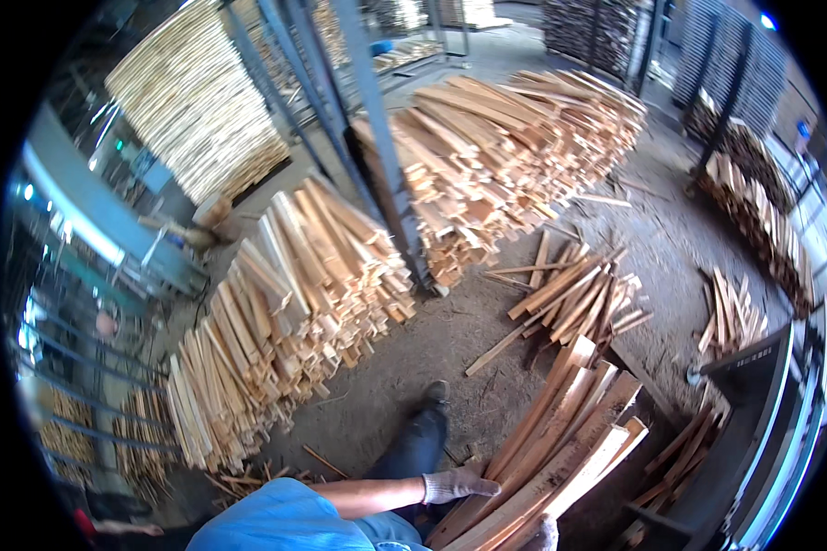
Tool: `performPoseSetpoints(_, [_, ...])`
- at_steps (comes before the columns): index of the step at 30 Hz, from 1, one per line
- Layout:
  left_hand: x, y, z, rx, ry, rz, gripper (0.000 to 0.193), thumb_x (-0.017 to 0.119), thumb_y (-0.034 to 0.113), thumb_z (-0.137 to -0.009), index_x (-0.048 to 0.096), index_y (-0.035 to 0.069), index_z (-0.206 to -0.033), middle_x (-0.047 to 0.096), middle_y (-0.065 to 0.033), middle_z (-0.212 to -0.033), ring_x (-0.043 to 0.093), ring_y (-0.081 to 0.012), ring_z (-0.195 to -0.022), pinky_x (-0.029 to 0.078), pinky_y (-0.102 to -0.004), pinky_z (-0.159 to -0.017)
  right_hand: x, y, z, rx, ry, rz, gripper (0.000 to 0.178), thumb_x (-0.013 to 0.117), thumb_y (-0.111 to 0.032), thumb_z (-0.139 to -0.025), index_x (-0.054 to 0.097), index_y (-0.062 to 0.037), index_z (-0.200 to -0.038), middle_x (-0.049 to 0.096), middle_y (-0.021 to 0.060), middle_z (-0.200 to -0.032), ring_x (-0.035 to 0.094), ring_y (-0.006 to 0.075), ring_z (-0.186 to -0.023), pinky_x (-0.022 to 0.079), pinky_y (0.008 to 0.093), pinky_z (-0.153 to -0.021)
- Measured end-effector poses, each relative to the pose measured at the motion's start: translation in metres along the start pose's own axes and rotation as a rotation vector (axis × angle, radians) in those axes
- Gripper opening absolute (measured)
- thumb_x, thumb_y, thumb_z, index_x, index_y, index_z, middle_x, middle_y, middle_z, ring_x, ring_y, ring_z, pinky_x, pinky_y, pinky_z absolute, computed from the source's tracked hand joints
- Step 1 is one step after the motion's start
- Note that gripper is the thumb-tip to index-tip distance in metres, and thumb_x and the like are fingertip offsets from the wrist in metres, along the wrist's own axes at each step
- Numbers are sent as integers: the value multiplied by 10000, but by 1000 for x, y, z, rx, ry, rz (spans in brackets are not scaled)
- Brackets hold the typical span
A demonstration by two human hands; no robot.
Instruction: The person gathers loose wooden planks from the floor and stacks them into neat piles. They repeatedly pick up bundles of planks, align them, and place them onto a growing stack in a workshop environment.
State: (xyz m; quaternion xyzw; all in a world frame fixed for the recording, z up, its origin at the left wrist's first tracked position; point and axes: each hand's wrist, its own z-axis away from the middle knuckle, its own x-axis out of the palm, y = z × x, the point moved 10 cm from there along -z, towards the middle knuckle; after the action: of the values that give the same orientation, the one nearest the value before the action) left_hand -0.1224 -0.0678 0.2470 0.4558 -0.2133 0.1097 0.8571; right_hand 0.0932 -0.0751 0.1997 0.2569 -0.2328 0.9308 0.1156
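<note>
A bundle of long, rough-sawn wooden boards slants up and to the right in front of my body, some with bark on their edges. My left hand, in a pale grey knitted glove, grips the bundle's left side. Against its right side, at the lower edge of the view, is my gloved right hand. Only a small part of that hand shows, closed on the boards. The near ends of the boards run out of view.
A large heap of sawn slats lies ahead left, and another heap lies beyond a metal post. Loose slats lie scattered past the bundle. A dark metal machine frame stands close on the right. Stacked boards rise at far left.
</note>
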Motion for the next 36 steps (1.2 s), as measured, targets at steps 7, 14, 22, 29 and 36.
performPoseSetpoints(7, [-100, 4, 81, 177, 155, 265, 1148, 852, 597, -778, 304, 13, -1601, 455, -135, -1564, 402, -250, -1440, 285, -361, -1201, 142, 16, -21, 56, -189, 371, 629, 791, -376, -897, 566, -28, -1369, 642, 74, -1232, 617, 243, -1111, 535, 399, -957])
performPoseSetpoints(14, [-241, 15, 196, 437, 461, 468, 1001, 809, 498, -850, 343, -1, -1582, 521, -124, -1483, 470, -211, -1364, 359, -354, -1157, 331, 83, -91, -21, -330, 867, 815, 881, -561, -704, 630, -10, -1250, 655, -7, -1028, 584, 108, -879, 473, 286, -734])
performPoseSetpoints(22, [-455, 48, 430, 691, 1052, 590, 756, 656, 480, -992, 434, 2, -1534, 586, -126, -1435, 518, -222, -1348, 410, -346, -1140, 641, 299, -135, 252, -811, 1040, 623, 633, -440, -994, 576, 34, -1393, 628, 207, -1402, 594, 276, -1327, 497, 389, -1114])
performPoseSetpoints(29, [-594, -20, 633, 474, 1437, 524, 901, 509, 682, -982, 365, 24, -1580, 511, -206, -1532, 508, -337, -1390, 389, -380, -1174, 777, 540, -130, 331, -1092, 1332, 727, 613, -383, -1027, 336, 1, -1579, 478, 189, -1573, 406, 261, -1492, 259, 391, -1269])
performPoseSetpoints(36, [-588, -139, 621, -503, 1683, -180, 1099, 595, 709, -913, 126, 42, -1650, 256, -281, -1660, 235, -429, -1551, 266, -502, -1239, 609, 526, -100, -701, -1641, 2100, 742, 735, -401, -902, 461, -3, -1464, 582, 259, -1370, 579, 423, -1244, 509, 500, -1026])
